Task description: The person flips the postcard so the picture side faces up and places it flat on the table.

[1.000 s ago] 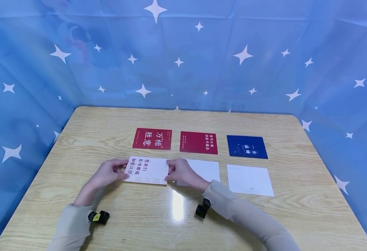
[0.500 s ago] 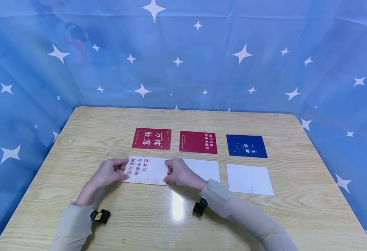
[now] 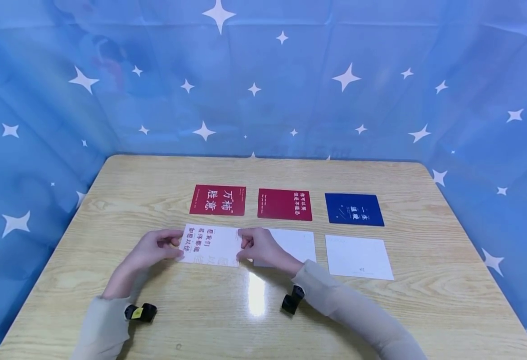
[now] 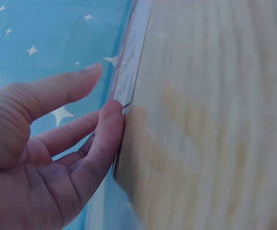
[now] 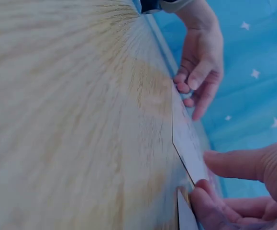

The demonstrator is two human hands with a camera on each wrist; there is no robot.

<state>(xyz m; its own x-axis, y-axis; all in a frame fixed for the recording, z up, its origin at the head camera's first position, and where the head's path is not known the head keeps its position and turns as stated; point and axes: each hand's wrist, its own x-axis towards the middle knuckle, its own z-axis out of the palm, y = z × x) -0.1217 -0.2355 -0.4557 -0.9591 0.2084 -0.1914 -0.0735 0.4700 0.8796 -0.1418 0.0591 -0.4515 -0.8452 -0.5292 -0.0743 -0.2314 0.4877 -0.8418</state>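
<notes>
With thumbs and fingers apparently parted, the left hand (image 3: 152,248) and right hand (image 3: 265,247) touch opposite ends of the lettered white card (image 3: 216,247), left in the near row, where uneven pressure could skew it into the neighbouring card (image 3: 298,242) rightward.

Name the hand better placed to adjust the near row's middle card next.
Probably the right hand: in the head view it partly covers the middle card, at the right end of the printed card. The left hand is farther off, at the left end.
</notes>
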